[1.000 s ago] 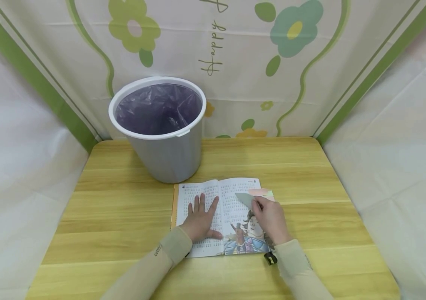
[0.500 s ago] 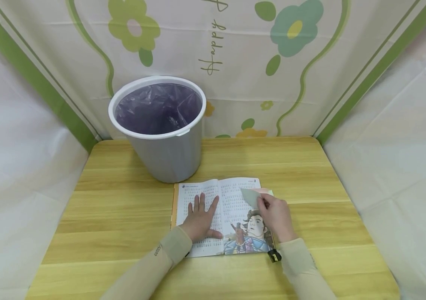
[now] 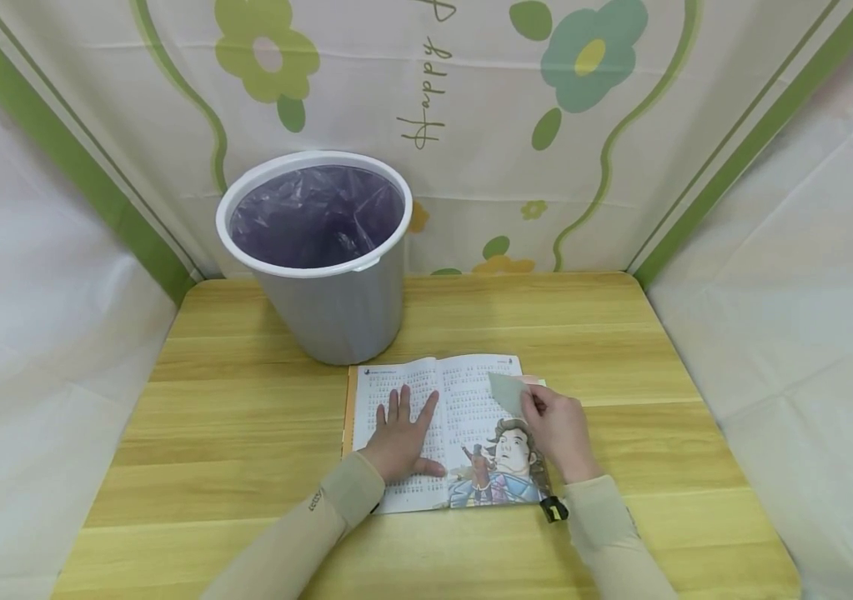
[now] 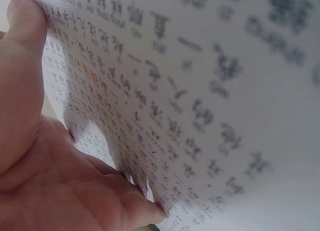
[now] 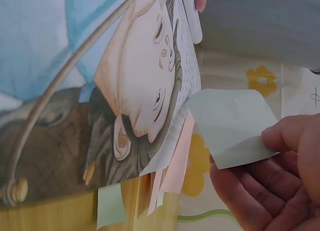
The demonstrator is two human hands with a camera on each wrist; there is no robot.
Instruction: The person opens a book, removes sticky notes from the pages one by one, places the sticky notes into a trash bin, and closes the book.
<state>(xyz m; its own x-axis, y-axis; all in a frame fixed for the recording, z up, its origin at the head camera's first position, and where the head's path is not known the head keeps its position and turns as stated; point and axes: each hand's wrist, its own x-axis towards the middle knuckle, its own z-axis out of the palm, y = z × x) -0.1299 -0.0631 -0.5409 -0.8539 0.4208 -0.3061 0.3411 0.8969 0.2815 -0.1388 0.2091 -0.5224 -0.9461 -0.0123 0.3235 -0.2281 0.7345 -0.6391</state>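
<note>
An open illustrated book (image 3: pixel 462 390) lies on the table, with printed text on both pages and a drawn figure at the lower right. My left hand (image 3: pixel 398 446) rests on the left page with fingers spread; the left wrist view shows the fingertips touching the text page (image 4: pixel 200 116). At the right page's outer edge, my right hand (image 3: pixel 559 429) pinches a pale green sticky note (image 5: pixel 235 123) between thumb and fingers. Its far end overlaps the page edge; whether it still sticks there I cannot tell. Pink sticky tabs (image 5: pixel 180 158) and a green tab (image 5: pixel 111 206) jut from the book's edge.
Behind the book, toward the left, stands a grey trash bin (image 3: pixel 332 312) with a white rim and a purple liner. The wooden table (image 3: pixel 246 450) is enclosed by a flowered cloth (image 3: pixel 486 167) at the back and pale sheets at both sides.
My right hand has shifted a little to the right with the green sticky note, uncovering more of the drawn face. My left hand has stayed in place on the page.
</note>
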